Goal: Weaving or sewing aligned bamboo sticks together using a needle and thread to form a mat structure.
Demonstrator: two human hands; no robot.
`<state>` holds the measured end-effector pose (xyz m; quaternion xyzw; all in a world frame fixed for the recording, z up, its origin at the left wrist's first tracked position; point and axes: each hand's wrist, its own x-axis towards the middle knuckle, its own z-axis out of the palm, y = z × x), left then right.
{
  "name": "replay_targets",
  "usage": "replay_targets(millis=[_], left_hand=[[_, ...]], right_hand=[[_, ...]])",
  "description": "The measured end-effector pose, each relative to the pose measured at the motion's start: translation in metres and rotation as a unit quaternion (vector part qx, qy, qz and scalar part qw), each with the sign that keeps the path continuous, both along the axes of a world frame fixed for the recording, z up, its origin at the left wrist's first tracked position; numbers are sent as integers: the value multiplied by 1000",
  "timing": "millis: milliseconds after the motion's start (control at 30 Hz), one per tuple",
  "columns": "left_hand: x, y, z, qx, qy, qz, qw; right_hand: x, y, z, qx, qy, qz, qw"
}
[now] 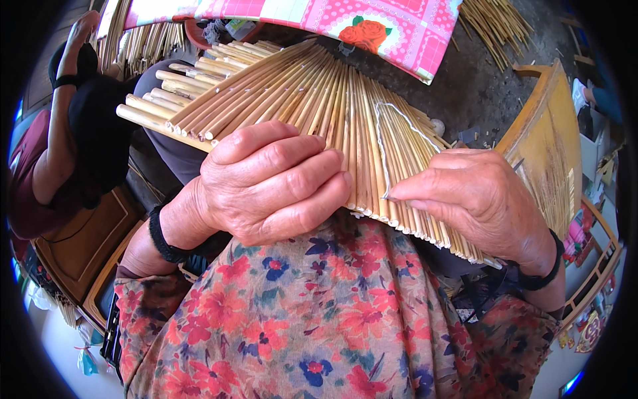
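A mat of slender tan reed stalks point(316, 100), laid side by side, lies across my lap and bends to the right. White string point(380, 143) loops over its surface toward my right hand. My right hand point(468, 193) is closed in a pinch on the string, fingertips against the mat near its close edge. A thin, dark, pointed end shows behind its knuckles. My left hand point(276, 183) lies over the mat's near left part, its fingers curled closed. The thumb and whatever those fingers hold are hidden.
Thicker loose stalks point(156, 110) lie at the mat's left. A pink flowered cloth point(372, 30) covers something at the far side. A wooden chair part point(535, 113) stands at right. More stalk bundles point(495, 26) lie on the floor. Another person point(56, 139) sits at left.
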<state>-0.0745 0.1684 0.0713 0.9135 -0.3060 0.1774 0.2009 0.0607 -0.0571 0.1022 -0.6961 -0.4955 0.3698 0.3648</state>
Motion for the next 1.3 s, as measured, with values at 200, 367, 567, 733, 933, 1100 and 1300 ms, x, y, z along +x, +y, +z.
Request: replay_targets(millis=[200,367,567,733,933,1100,1300], left_hand=[[-5,-1,1,4,-10,2,1000],[0,-2,-2,-3,-36,4,999],[24,8,0,-41,-86,-42,995],[61,19,-6,-92,-83,-93,988],[78,33,-21,-99,-54,-75,991],[87,42,-25,-105,-52,-75,990],[93,46,-29,-136,-20,-105,985]], right_hand=[[2,4,3,21,-61,52,997],[17,15,6,41,-124,129,983],[31,27,11,60,-125,155,978],[45,35,24,-7,-158,141,977],[58,37,3,-35,-111,74,990],[66,45,3,-25,-146,97,984],[62,49,4,-57,-166,80,981]])
